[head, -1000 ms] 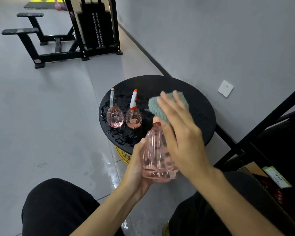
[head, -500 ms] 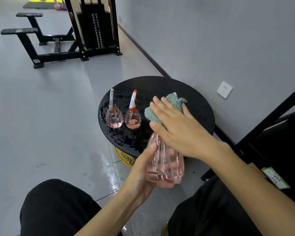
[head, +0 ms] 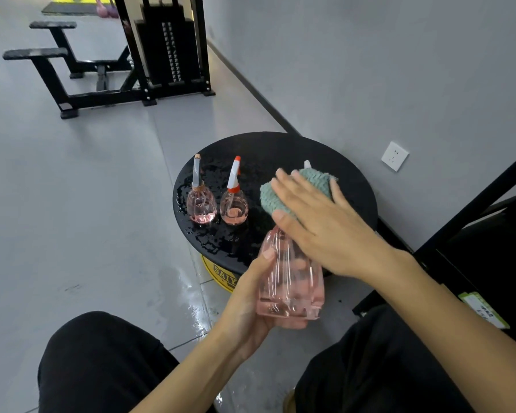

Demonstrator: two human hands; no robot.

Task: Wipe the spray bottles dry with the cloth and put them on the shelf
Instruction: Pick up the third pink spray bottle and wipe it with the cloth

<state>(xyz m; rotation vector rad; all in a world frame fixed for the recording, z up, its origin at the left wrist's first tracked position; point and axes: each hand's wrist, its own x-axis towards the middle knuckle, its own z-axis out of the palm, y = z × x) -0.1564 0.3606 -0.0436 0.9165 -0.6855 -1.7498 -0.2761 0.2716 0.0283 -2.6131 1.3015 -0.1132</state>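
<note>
Both hands are on one bottle. The left hand (head: 251, 299) grips the large pink spray bottle (head: 289, 287) round its lower body, thumb up its left side, and holds it in the air just near of the table (head: 310, 150). The right hand (head: 325, 225) lies nearly flat, fingers straight and spread, pressing the green cloth (head: 270, 198) over the bottle's spray head; only the white nozzle tip (head: 307, 164) shows past the far edge of the cloth.

By my reading the task is in its early part. This looks like the first bottle being dried, and only its top is under the cloth. Two small pink bottles wait upright on the left of the table, the left small bottle (head: 201, 204) with a pale nozzle and the right small bottle (head: 234, 204) with an orange-and-white one, close together but apart. Water beads lie on the black tabletop around them, so they are probably wet as well. No bottle can be seen on the shelf (head: 471, 204), whose black frame shows at the right edge, though most of it is out of view.

The held bottle is clear pink plastic with ribbed sides and a flat base, tilted slightly. It appears empty or nearly so; whether drops remain on its body I cannot tell.
</note>
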